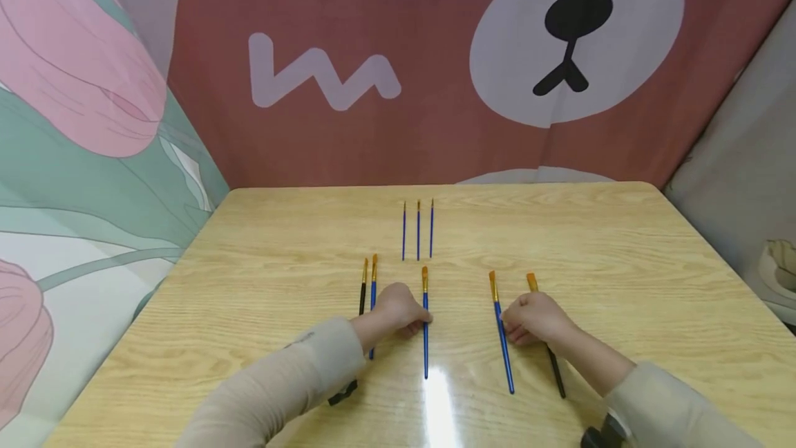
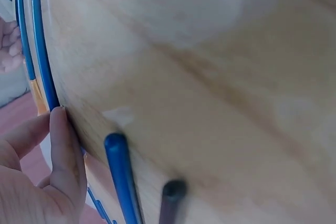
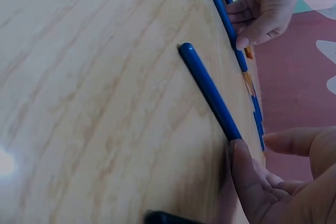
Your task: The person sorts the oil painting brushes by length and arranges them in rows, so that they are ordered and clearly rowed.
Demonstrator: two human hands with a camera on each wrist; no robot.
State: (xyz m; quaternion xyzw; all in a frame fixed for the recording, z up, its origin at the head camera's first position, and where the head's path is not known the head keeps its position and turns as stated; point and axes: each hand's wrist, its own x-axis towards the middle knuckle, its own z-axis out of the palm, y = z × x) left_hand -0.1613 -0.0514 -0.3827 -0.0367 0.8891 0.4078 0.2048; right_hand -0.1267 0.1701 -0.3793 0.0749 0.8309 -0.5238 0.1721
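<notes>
Head view: the centre blue brush (image 1: 425, 355) lies pretty much straight front to back on the worktop (image 1: 298, 227), bristles at the far end, and the left hand (image 1: 396, 308) reaches it from the left, fingertips at the handle. The right blue brush (image 1: 505, 358) slants a bit, bristle end tipped left, with the right hand (image 1: 537, 318) just to its right, so that's easily the closer hand. A black brush (image 1: 555, 372) runs beneath that hand. Three thin brushes (image 1: 419, 230) sit in a row farther off.

Left wrist view: two fingertips come together on the centre brush's handle, so I'd call it a pinch. Nearby are the handle ends of the left blue brush (image 2: 121, 171) and the left black brush (image 2: 169, 200).

Right wrist view: one fingertip touches the right blue brush's handle, but the next digit stands off with a clear gap. Looks like contact, not a grip; the other fingers are partly hidden.
</notes>
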